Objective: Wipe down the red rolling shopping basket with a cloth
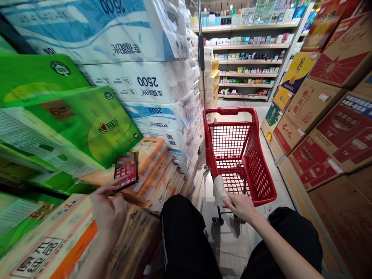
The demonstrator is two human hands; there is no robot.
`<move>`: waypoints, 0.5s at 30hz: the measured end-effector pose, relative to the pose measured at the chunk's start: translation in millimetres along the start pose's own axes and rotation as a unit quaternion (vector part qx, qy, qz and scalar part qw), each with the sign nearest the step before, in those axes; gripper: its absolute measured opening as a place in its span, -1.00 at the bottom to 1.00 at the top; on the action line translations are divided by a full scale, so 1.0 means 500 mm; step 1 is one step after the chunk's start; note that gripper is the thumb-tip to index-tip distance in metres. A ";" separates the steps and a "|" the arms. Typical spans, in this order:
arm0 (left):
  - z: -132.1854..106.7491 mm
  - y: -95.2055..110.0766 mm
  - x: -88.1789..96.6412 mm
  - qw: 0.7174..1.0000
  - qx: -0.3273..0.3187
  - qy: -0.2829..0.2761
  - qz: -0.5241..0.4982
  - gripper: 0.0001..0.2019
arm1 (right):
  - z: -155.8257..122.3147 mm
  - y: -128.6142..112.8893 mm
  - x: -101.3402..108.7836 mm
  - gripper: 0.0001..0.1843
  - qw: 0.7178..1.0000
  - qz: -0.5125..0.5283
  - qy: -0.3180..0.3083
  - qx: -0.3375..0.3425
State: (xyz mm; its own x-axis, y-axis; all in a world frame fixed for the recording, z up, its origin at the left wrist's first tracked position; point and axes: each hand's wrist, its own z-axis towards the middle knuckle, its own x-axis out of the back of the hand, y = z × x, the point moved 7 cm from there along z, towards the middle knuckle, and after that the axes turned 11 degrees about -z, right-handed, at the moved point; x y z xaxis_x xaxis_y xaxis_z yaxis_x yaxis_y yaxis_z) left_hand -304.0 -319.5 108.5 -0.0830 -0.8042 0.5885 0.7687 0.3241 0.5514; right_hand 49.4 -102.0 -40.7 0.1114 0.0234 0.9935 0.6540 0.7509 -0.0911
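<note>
My left hand (108,211) is closed around a phone (125,171) with a lit screen, held up in front of stacked orange tissue packs (154,162). My right hand (241,206) grips the near rim of a red shopping cart (258,166), with a white cloth or paper (219,190) pressed under the fingers. The cart's basket looks empty. My legs in black trousers (186,236) show below, so I seem to be crouched or seated low in the aisle.
Tall stacks of green packs (72,116) and white-blue toilet paper bales (139,81) fill the left. Red and brown cartons (334,128) line the right. A metal pole (201,58) stands beyond the cart. Shelves of small goods (247,58) close the aisle's far end.
</note>
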 end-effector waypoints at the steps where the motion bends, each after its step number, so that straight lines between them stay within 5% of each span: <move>1: -0.024 0.026 -0.021 0.997 -0.036 -0.023 -0.065 -0.77 | 0.000 -0.003 0.000 -0.52 1.000 -0.002 -0.003 0.003; 6: -0.160 0.179 -0.176 0.954 -0.183 -0.189 -0.145 -0.72 | -0.001 -0.017 0.002 -0.55 1.000 -0.004 -0.005 0.010; 10: -0.279 0.310 -0.319 0.878 -0.329 -0.323 -0.131 -0.54 | -0.003 -0.026 0.001 -0.57 1.000 0.007 -0.017 0.017; 12: -0.321 0.349 -0.378 0.850 -0.379 -0.343 -0.128 -0.46 | -0.004 -0.024 -0.001 -0.58 0.999 0.023 -0.027 0.012; 15: -0.342 0.371 -0.441 0.850 -0.408 -0.315 -0.109 -0.47 | -0.008 -0.004 -0.002 -0.51 0.999 0.036 -0.031 -0.021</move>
State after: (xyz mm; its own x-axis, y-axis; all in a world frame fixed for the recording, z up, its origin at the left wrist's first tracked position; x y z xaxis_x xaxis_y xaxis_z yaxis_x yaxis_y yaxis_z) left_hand -34.6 -167.3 -20.0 -0.4047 -0.2918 0.8666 0.8545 -0.4583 0.2447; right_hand 51.0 -106.1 -41.6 0.1138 0.1181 0.9865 0.6764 0.7180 -0.1640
